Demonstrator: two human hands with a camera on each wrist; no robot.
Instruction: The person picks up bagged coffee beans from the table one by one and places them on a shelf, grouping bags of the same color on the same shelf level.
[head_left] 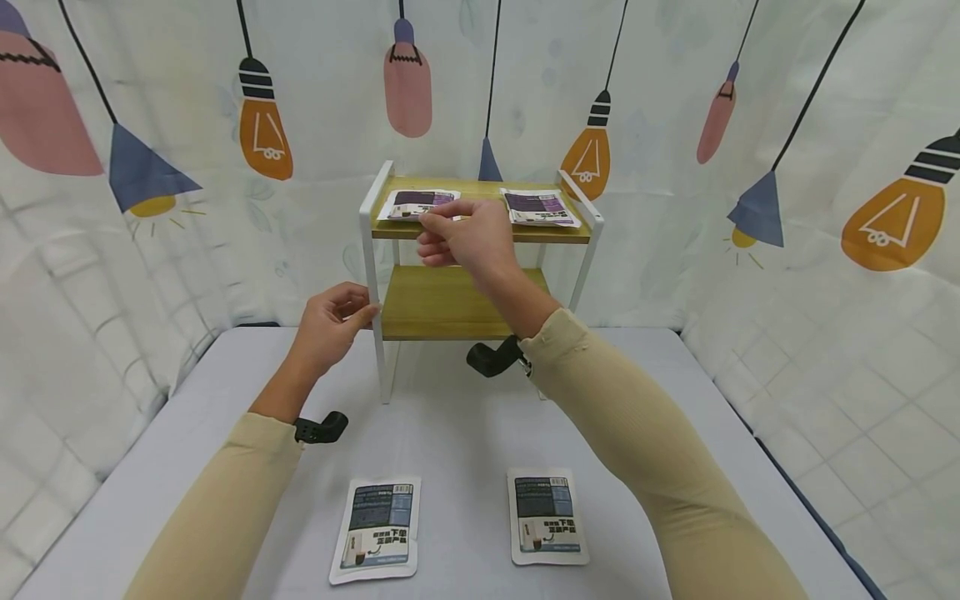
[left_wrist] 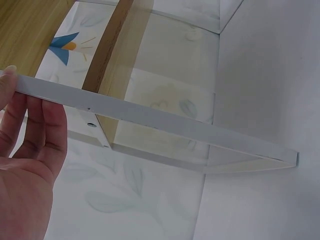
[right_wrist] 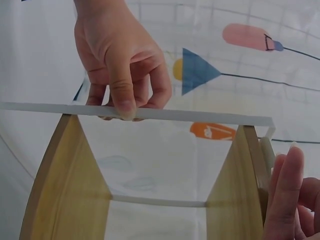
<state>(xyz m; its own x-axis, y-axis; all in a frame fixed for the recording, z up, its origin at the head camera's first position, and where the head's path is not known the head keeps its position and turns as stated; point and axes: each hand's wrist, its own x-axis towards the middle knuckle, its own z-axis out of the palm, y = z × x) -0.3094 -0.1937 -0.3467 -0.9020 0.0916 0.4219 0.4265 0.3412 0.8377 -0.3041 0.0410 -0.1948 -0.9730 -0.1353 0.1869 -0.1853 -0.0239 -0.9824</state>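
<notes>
A small two-tier rack has a white frame (head_left: 367, 250) and wooden shelves. In the head view my left hand (head_left: 330, 325) holds its left front leg; the left wrist view shows the thumb and fingers (left_wrist: 55, 125) around the white bar. Above the front edge of the upper shelf (head_left: 480, 185) is my right hand (head_left: 480, 237), fingers extended toward a white and purple packet (head_left: 420, 198) on the shelf's left side. Its fingertips overlap that packet's lower right corner. Another such packet (head_left: 543, 208) lies on the right side.
Two white pouches with dark blue labels lie on the white table nearer me, a left pouch (head_left: 378, 525) and a right pouch (head_left: 547, 517). The rack's lower shelf (head_left: 442, 304) sits below my right hand. A lamp-printed curtain (head_left: 315, 208) hangs behind and at the sides.
</notes>
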